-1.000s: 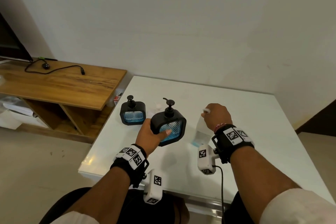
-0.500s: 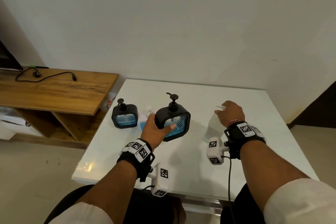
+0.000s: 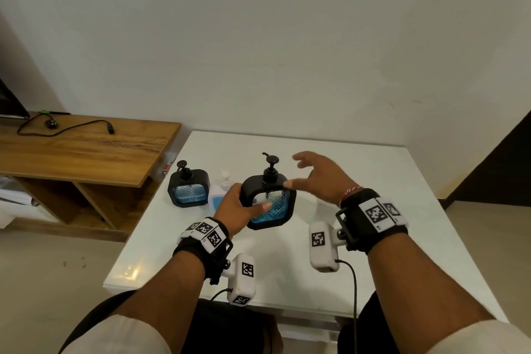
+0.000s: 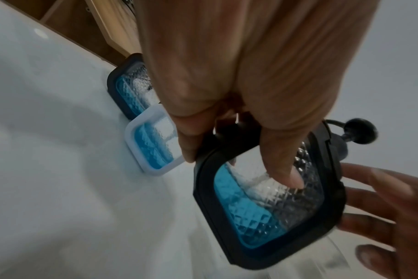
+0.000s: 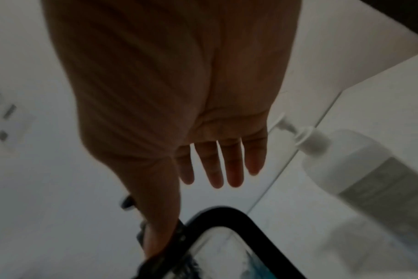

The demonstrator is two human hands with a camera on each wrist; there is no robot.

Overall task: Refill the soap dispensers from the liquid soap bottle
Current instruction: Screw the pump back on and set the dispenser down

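My left hand (image 3: 244, 204) grips a black-framed soap dispenser (image 3: 268, 204), thumb on its clear front, and holds it tilted over the white table (image 3: 373, 181). Blue soap fills about the lower half of the dispenser (image 4: 258, 205). My right hand (image 3: 296, 172) hovers open beside its black pump (image 3: 271, 165), thumb near the frame's top corner. A second black dispenser (image 3: 188, 188) and a white-framed one (image 3: 219, 195) stand at the left. The liquid soap bottle (image 5: 360, 169) with a white pump stands on the table to the right of my right hand (image 5: 222, 166).
A wooden TV unit (image 3: 86, 146) with a black cable (image 3: 66, 128) stands left of the table. A plain wall runs close behind. The table's front edge (image 3: 258, 304) is just before my lap. A dark doorway (image 3: 505, 158) is at the right.
My right hand has let go of the soap bottle, opened, and moved left to the pump of the held dispenser. My left hand keeps its grip on that dispenser.
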